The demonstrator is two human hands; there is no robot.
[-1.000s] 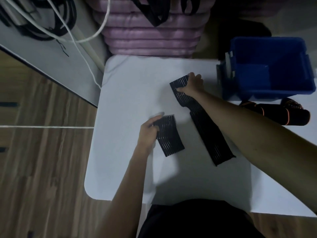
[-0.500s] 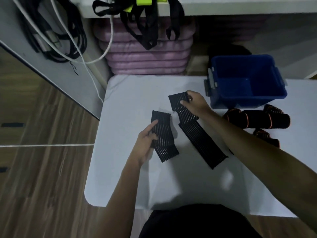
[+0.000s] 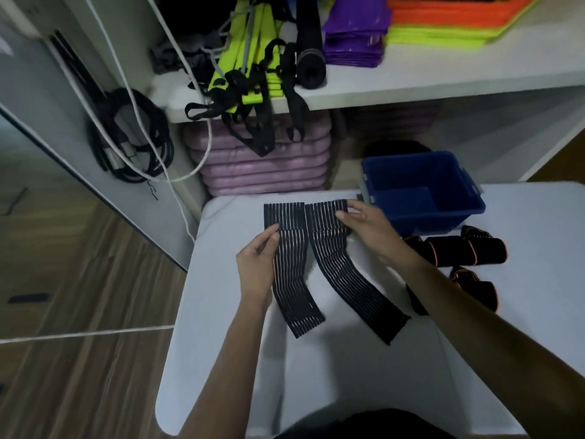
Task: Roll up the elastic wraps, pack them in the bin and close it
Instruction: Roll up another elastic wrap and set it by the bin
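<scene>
While my left hand (image 3: 257,267) and right hand (image 3: 367,228) pinch flat wraps (image 3: 340,264), nothing is rolled and the blue bin (image 3: 468,210) sits open.

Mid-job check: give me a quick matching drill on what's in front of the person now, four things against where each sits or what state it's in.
Things:
1. blue bin
2. left striped wrap
3. right striped wrap
4. orange-trimmed black wraps

Places or states:
A. pinched by the left hand
B. lying on the table on the person's right, beside the bin
C. open, nothing visible inside
D. top end held by the right hand

Pairs: 1-C, 2-A, 3-D, 4-B
</scene>
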